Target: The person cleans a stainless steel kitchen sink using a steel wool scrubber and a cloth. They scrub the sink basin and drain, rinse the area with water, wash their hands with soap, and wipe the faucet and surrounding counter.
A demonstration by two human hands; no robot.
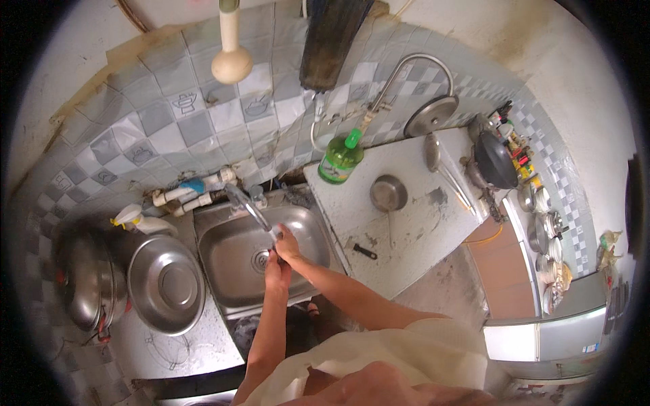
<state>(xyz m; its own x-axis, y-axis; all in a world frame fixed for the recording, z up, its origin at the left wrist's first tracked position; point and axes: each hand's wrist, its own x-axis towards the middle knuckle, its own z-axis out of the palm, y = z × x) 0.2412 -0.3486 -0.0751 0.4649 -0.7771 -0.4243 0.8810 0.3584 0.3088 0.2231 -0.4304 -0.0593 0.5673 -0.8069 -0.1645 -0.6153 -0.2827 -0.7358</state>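
Note:
Both my hands are together over a stainless steel sink (223, 259), under the spout of a chrome faucet (249, 205). My left hand (277, 268) is near the drain, with its fingers bent around a small dark thing that is mostly hidden. Just above it, my right hand (287, 244) is beside the spout's end, its fingers close to the left hand's. Whether the right hand grips anything cannot be made out. Water at the spout's mouth is hard to tell from glare.
On the right counter stand a green bottle (337, 165), a metal ladle (389, 194), a black-handled tool (365, 251) and a wok (495, 160). Left of the sink are a steel basin (167, 284), a large lidded pot (86, 284) and a spray bottle (147, 222). White pipes (198, 190) run behind.

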